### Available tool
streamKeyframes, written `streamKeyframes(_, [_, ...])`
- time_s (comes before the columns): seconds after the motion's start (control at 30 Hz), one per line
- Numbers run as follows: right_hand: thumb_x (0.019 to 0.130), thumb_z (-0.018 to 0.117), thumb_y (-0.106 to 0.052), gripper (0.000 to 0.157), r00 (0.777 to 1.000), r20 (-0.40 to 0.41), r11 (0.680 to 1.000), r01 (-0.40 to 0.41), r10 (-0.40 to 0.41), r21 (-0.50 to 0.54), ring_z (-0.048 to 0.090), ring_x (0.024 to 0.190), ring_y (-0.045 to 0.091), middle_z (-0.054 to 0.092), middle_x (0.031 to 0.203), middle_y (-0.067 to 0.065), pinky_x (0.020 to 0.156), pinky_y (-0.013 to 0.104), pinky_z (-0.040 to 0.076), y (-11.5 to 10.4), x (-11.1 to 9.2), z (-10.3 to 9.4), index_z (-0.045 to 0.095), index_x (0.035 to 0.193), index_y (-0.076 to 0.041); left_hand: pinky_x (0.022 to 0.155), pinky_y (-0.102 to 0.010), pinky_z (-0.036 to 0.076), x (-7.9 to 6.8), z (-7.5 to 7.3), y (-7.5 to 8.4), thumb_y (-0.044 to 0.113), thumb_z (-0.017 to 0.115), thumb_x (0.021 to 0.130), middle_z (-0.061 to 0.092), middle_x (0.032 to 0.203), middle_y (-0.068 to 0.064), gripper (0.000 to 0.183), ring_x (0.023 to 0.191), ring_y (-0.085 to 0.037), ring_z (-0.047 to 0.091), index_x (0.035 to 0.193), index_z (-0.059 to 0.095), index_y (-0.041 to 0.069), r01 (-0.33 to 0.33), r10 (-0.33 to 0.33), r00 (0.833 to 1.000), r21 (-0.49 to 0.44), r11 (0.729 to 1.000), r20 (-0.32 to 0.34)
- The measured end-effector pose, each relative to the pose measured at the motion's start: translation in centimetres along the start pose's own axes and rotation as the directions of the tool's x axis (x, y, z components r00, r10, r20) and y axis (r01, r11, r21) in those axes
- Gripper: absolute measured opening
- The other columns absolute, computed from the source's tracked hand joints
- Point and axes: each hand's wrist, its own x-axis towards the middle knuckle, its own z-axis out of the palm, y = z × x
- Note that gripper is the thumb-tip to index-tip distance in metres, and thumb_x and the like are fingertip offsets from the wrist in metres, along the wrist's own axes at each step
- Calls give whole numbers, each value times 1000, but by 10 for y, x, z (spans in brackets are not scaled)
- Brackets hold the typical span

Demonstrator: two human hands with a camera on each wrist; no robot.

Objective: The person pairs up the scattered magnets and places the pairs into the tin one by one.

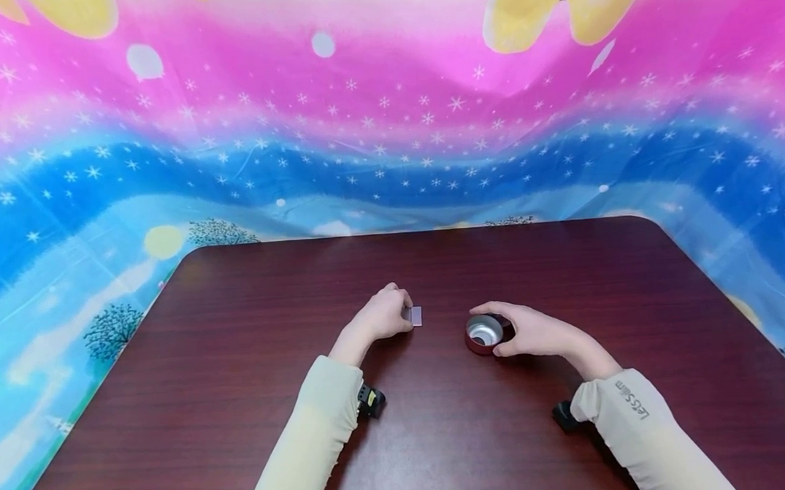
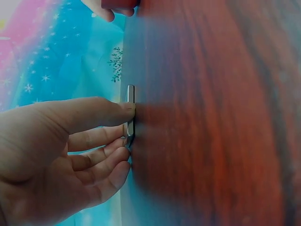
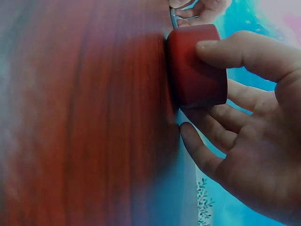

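Observation:
Near the middle of the table, my left hand (image 1: 384, 312) pinches a small flat grey rectangular piece (image 1: 417, 316) between thumb and fingers. Seen edge-on in the left wrist view, this piece (image 2: 130, 94) is thin with a shiny rim, lying at the tabletop. To the right, a small round red bowl (image 1: 484, 334) with a silver inside stands upright on the table. My right hand (image 1: 534, 330) grips the bowl from its right side, thumb on the near wall and fingers round the far side. The right wrist view shows the bowl's smooth red wall (image 3: 193, 70); its inside is hidden there.
Both hands work over a dark red-brown wooden table (image 1: 241, 398) with rounded far corners. A pink and blue patterned cloth (image 1: 387, 128) hangs behind it and along its sides. Black wrist cameras (image 1: 371, 401) sit under the sleeves, close above the tabletop.

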Motion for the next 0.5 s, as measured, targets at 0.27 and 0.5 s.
streamKeyframes(0.27, [78,69,-15,58,1000,-18,1000,-11,12,26,49,106,22,50,125,7,84,38,44,1,0,1,45,131,-12,73,-29,44,-1,0,2,13,66,80,52,103,-9,28,83,-18,49,105,62,3,5,-5,1000,-2,1000,4])
streamKeyframes(0.5, [77,70,-17,56,999,-30,999,-10,12,52,51,102,21,53,120,7,81,36,45,1,1,1,47,128,-11,77,-30,45,0,1,4,16,69,79,52,103,-10,33,84,-19,50,108,61,2,6,-6,1000,11,1000,-3])
